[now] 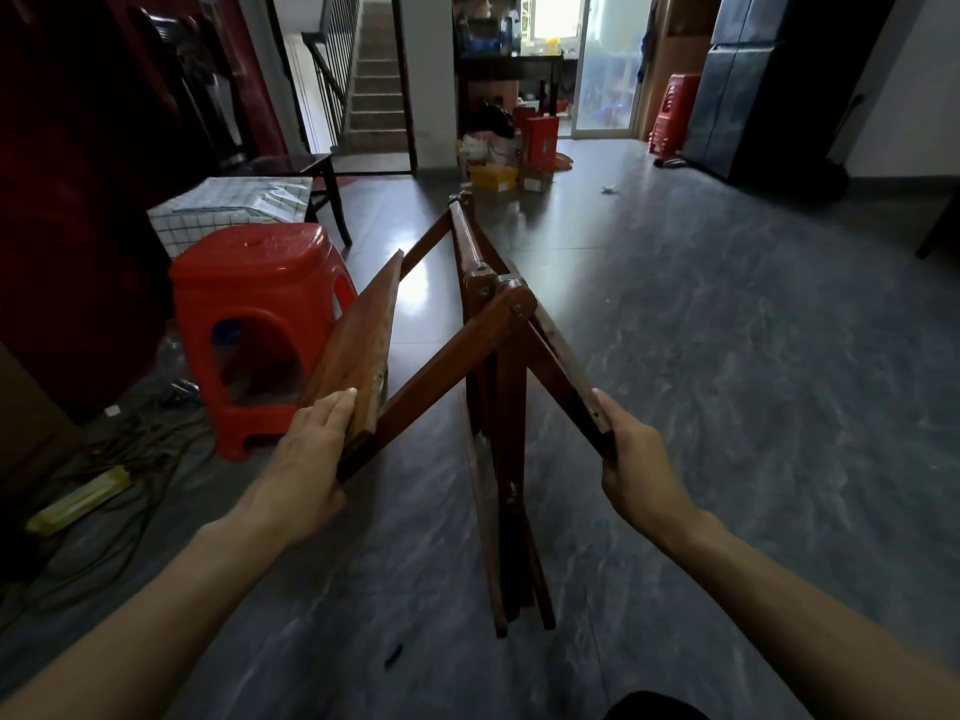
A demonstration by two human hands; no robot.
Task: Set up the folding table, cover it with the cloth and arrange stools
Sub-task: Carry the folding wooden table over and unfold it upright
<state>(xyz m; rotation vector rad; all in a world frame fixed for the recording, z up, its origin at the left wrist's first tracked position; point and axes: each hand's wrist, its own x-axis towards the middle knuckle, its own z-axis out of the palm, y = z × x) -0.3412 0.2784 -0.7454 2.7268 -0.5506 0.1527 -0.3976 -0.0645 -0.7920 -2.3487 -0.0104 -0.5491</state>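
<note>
A brown wooden folding table (498, 324) stands half unfolded on the dark floor in front of me, its two leaves spread apart like a tent over the folded legs. My left hand (311, 459) grips the near end of the left leaf, fingers laid over its top face. My right hand (639, 470) grips the near end of the right leaf. A red plastic stool (254, 314) stands just left of the table. A white checked cloth (234, 207) lies folded on a dark chair behind the stool.
Cables and a yellow power strip (78, 501) lie on the floor at the left. A stack of red stools (672, 114) stands by the far glass door. Boxes and clutter (498, 158) sit under a far table. A dark cabinet (769, 85) lines the right wall.
</note>
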